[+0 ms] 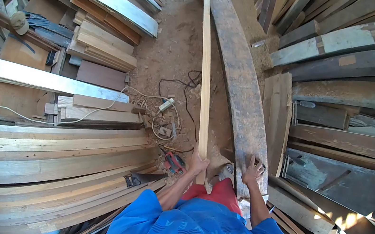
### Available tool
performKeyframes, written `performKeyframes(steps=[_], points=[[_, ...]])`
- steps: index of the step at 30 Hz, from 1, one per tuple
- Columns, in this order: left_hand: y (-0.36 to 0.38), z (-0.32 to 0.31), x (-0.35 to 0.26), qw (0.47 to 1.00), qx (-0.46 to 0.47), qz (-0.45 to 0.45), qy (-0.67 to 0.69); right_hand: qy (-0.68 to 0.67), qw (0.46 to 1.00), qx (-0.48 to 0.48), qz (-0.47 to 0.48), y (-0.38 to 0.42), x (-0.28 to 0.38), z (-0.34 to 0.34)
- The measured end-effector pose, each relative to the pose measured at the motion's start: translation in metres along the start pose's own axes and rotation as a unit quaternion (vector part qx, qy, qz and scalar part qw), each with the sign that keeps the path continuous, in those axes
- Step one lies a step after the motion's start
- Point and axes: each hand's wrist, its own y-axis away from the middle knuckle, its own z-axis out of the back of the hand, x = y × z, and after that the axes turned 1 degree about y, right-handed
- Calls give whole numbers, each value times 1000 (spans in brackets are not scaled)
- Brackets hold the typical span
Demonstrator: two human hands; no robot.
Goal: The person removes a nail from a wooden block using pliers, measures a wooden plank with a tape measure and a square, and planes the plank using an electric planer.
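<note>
My left hand [199,162] is closed around the near end of a long, narrow strip of pale wood [206,81], just in front of my red shorts. The strip runs away from me toward the top of the view, alongside a thick, worn plank bench [244,86]. On the near end of that bench lies my right hand [252,171], its fingers apart. A small dark spot or object shows at its fingertips, too small to name.
Stacked boards [58,147] fill the left side, and more planks [338,138] lean on the right. On the dirt floor lie a red power tool [174,162], a white power strip [166,105] and loose cables. A handsaw [143,179] rests on the left boards.
</note>
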Motion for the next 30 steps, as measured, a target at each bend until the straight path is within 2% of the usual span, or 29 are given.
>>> performKeyframes(steps=[1,4,5,7,10,14,17,18,20,22,23,26,28,29,30], points=[[1,-5,-6,999,-18,7,-33,7,1000,-27,5,-4,-6,-13],[-4,-25,17,988,58,50,-131,67,997,-32,19,-6,-10,-13],[0,-36,19,990,27,47,-130,55,998,-19,22,-2,-9,-10],[4,-67,-3,992,-30,29,-123,29,999,-6,25,5,-3,15],[7,-84,-45,991,-6,85,-104,13,999,16,28,-2,-9,23],[-3,-125,-30,992,-20,72,-99,-64,997,8,44,-15,-19,24],[-28,-149,-50,996,0,53,-65,-37,999,15,34,-9,-17,35],[-39,-157,-48,998,5,51,-46,-35,999,10,37,-7,-23,31],[-68,-166,-49,1000,-7,-12,-12,-32,998,3,48,-3,-33,22],[-109,-176,-27,999,14,-34,-20,-29,998,-3,62,3,-41,14],[-120,-177,-35,1000,4,-28,-7,-28,997,-6,69,7,-45,10],[-120,-171,-93,999,-10,32,-14,-73,987,-44,137,12,-61,-5],[-148,-182,-30,994,9,-107,-22,-88,985,-56,134,18,-58,1],[-160,-183,2,998,38,-45,-35,-60,988,-66,124,22,-61,6],[-146,-170,-22,997,73,-37,6,-28,966,-189,172,14,-89,-24]])
